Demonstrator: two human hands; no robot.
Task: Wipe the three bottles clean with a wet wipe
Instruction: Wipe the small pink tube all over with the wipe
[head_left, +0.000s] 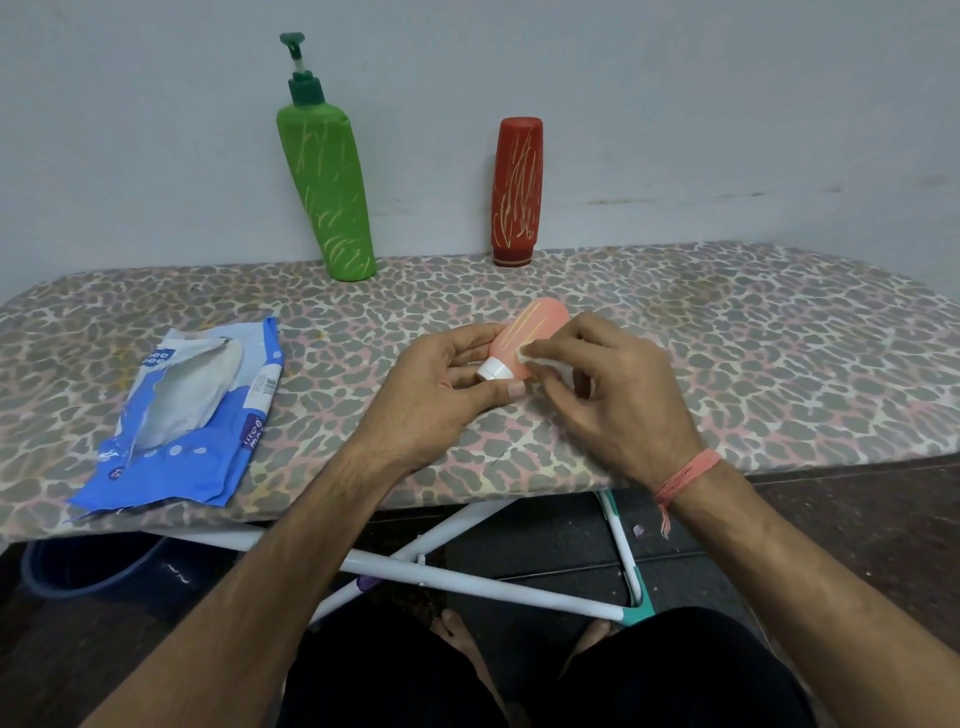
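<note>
Pink bottle (530, 335), white-capped, gripped in left hand (441, 384); right hand (608, 389) pinches wet wipe (540, 358) against it; contents unseen; wipes pack (187, 410) torn open.

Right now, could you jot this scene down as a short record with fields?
surface: ironing board with spotted cover
left hand: holds pink bottle near its white cap
right hand: presses wet wipe on pink bottle
green pump bottle: upright at wall, marked
red bottle: upright at wall, marked
wipes pack: open, on board's left

Three bottles (532, 332), one wet wipe (540, 358), one wipes pack (182, 405), two hands (441, 395).
</note>
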